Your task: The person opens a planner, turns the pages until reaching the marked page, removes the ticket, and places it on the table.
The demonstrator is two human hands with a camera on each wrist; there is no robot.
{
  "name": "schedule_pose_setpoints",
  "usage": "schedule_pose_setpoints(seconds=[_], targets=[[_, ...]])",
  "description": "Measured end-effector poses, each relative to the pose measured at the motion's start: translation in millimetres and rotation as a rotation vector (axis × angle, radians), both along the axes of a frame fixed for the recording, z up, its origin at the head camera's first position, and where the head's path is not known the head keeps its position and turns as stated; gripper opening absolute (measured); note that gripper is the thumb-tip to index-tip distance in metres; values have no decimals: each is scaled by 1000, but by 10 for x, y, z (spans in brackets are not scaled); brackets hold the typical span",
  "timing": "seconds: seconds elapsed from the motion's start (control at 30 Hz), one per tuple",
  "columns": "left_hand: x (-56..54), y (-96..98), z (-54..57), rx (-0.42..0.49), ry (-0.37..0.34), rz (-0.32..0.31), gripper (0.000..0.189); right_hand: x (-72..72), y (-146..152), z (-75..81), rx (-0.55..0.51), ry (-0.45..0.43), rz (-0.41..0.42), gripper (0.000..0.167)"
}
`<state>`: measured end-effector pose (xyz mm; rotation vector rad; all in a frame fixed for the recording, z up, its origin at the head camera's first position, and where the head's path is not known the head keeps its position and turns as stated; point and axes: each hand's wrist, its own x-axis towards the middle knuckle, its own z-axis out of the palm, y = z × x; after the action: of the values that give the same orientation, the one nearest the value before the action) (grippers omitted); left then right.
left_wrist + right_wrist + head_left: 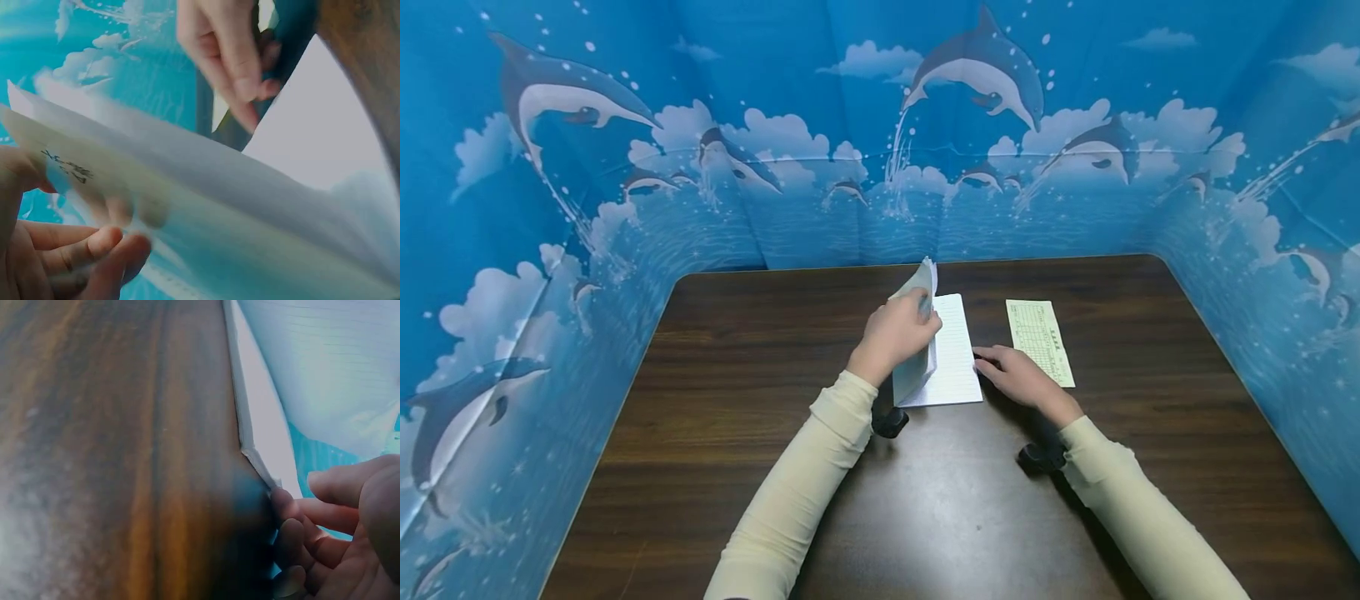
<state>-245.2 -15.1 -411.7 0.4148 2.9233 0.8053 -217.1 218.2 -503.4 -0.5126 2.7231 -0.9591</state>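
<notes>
An open notebook (952, 358) lies on the table, its ruled white page facing up. Its pale cover (206, 219), with dark handwriting near one end, stands raised at the left together with some leaves. My left hand (897, 332) holds these up by the cover's side, fingers bent, as the left wrist view shows. At the notebook's right edge is my right hand (1021, 379). In the right wrist view a fingertip of the right hand (344, 534) touches the corner of the page block, while the thumb stays apart from it.
A pale green printed card (1040, 342) lies flat right of the notebook, just beyond my right hand. The dark wooden table (737, 358) ends at a far edge against a blue dolphin-print curtain (820, 217). Dark wrist devices (1040, 458) hang beneath both wrists.
</notes>
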Motion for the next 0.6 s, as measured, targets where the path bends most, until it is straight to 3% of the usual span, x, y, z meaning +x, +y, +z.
schedule_pose_setpoints(seconds=[0.13, 0.3, 0.43, 0.6], targets=[[39, 91, -87, -52, -12, 18, 57, -15, 21, 23, -69, -41, -39, 41], [90, 108, -304, -47, -71, -20, 51, -62, 29, 11, -131, -85, -108, 42], [131, 70, -449, -65, -134, -74, 48, -61, 15, 4, -109, -89, -145, 45], [174, 31, -517, -190, -235, -184, 50, -54, -35, 16, -58, -73, -121, 46]])
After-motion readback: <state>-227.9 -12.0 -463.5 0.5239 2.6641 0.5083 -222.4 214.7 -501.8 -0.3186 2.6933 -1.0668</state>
